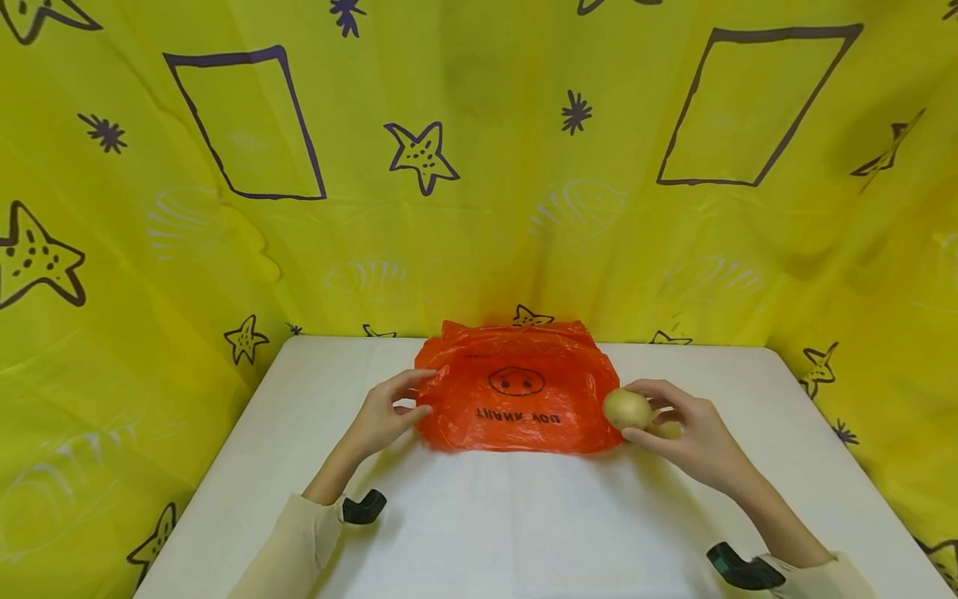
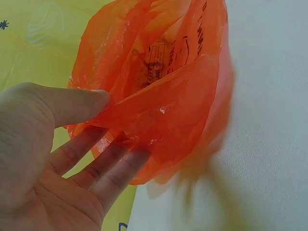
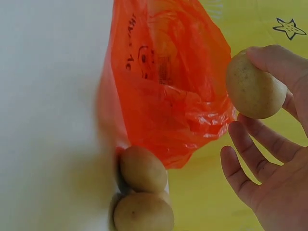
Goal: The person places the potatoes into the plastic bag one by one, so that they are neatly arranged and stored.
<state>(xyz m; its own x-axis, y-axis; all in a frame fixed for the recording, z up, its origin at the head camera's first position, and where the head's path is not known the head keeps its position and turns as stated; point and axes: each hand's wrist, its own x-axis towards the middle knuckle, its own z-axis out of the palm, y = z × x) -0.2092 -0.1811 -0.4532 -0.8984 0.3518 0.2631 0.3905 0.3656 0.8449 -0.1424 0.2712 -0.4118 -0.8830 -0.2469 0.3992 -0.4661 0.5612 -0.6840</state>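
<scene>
A red plastic bag (image 1: 516,416) with a pig-snout print and lettering lies on the white table, its mouth spread. At its left edge my left hand (image 1: 382,423) has the thumb on the rim and the fingers behind the film, gripping it, as the left wrist view shows at the bag (image 2: 168,110) and hand (image 2: 43,192). My right hand (image 1: 699,433) holds a round yellow-brown potato-like item (image 1: 627,409) between thumb and fingers, beside the bag's right edge. In the right wrist view this item (image 3: 255,86) is outside the bag (image 3: 159,110), the other fingers of the hand (image 3: 284,192) spread.
Two similar round items, one (image 3: 143,168) near the bag and another (image 3: 143,211) beside it, sit on the table (image 1: 479,524) at the bag's right; my right hand mostly hides them in the head view. A yellow patterned curtain (image 1: 479,225) borders the table at the back and sides.
</scene>
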